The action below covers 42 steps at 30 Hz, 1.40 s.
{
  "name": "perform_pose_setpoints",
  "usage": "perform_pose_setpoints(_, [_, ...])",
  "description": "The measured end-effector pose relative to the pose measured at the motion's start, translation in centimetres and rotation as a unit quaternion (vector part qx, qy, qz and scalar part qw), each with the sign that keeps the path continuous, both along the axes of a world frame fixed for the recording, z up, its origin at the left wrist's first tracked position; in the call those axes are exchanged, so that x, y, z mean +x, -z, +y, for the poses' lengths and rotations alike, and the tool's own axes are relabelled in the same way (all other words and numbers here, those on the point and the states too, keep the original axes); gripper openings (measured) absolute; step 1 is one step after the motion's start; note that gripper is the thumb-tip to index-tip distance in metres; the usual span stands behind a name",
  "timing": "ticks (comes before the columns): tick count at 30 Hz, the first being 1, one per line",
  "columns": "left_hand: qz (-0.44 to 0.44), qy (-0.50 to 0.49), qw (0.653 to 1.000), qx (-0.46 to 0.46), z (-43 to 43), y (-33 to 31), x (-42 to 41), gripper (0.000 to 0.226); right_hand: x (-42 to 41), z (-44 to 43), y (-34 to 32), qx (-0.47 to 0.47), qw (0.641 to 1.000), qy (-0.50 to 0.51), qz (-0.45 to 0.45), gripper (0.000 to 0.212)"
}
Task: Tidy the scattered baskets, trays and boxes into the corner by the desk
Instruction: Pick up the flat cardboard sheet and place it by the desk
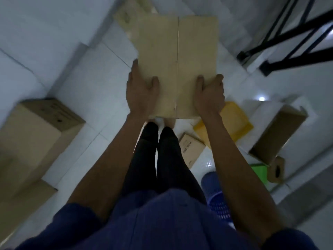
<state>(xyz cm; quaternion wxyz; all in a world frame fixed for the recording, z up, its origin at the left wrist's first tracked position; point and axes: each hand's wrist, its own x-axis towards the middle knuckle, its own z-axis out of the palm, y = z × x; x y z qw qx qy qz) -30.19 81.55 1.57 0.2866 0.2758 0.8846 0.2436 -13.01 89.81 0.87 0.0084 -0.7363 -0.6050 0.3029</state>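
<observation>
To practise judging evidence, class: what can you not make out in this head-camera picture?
Head view:
Blue perforated plastic basket: partly behind the right forearm.
Yellow plastic tray: a corner behind the right hand.
Green object: mostly behind the open brown cardboard box, unidentifiable.
Beige carton at top: largely behind the held flat brown cardboard box.

White tiled floor (111,98), glossy, light glint at right. Black metal frame (297,63) top right, bars crossed. Black trousers (167,159) centre; dark blue shirt (162,222) at bottom.
</observation>
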Motion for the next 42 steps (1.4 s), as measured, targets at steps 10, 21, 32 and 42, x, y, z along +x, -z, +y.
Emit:
perform_pose_setpoints(10, [0.064,-0.203,0.969,0.127,-13.9,-23.5,-7.4,0.074,-12.6,-7.8,-23.1,0.138,0.955,-0.258,0.054,0.074])
perform_pose_setpoints(21, [0.172,-0.537,0.82,0.095,-36.7,-28.0,-13.1,0.089,-30.0,-29.4,-27.7,0.175,0.831,-0.504,0.159,0.067])
perform_pose_setpoints(32, [0.148,-0.635,0.756,0.056,-61.9,-26.3,-20.5,0.087,-41.3,-54.7,-25.6,0.113,0.773,-0.602,0.166,0.065])
perform_pose_setpoints(42, [0.073,-0.704,0.706,0.036,-74.8,-16.0,-31.6,0.09,-55.0,-68.2,-14.7,0.075,0.721,-0.682,0.102,0.068])
